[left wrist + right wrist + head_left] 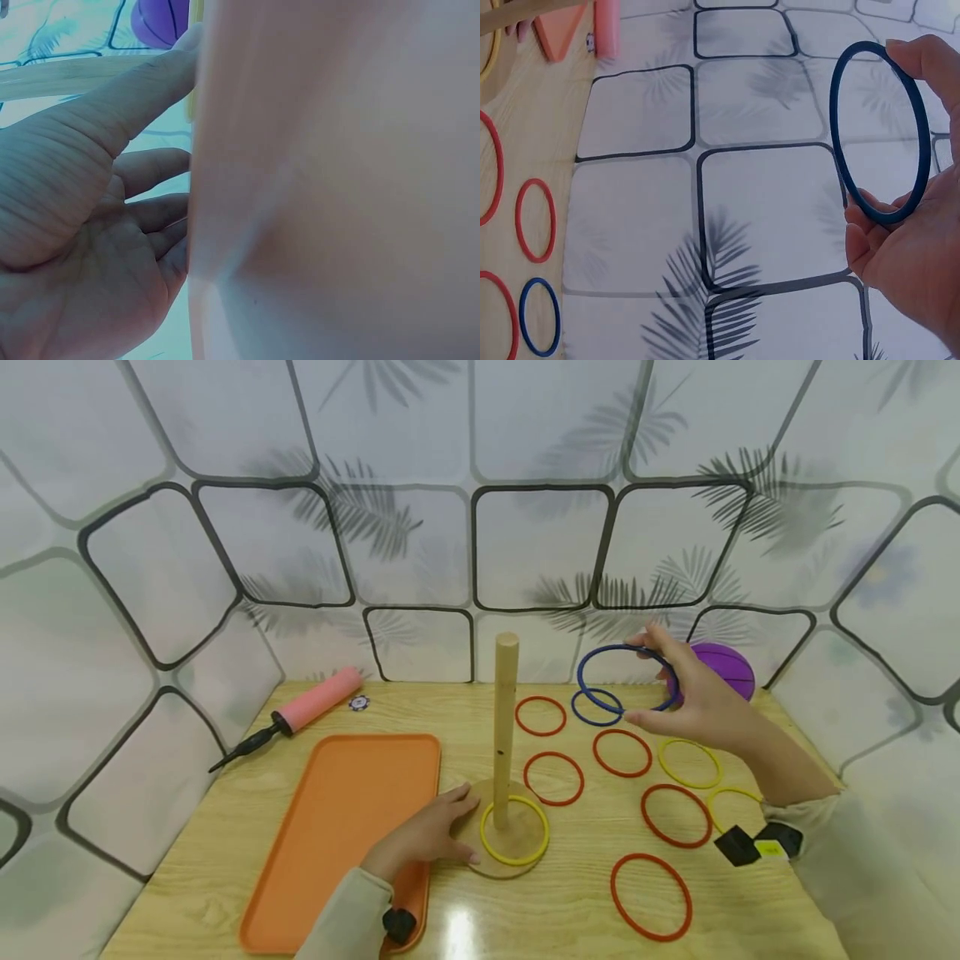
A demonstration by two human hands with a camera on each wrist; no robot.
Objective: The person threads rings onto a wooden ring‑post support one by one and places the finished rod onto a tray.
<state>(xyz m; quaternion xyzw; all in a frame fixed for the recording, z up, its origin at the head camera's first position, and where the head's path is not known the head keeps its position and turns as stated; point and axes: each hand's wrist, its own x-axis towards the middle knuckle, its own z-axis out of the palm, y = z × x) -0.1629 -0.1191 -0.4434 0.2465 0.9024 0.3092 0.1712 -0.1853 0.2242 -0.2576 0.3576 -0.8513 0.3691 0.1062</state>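
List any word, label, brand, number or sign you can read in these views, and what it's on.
No text can be read in any view.
Yellow label at the right sleeve: too small and blurred to read.
Blue-and-white disc by the pink pump: any marking is too small to read.
Blue ring in the right hand, wooden stand: no lettering visible.

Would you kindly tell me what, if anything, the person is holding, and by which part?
The right hand holds a blue ring by opposite sides of its rim; the left hand rests at the wooden base, apparently gripping nothing.
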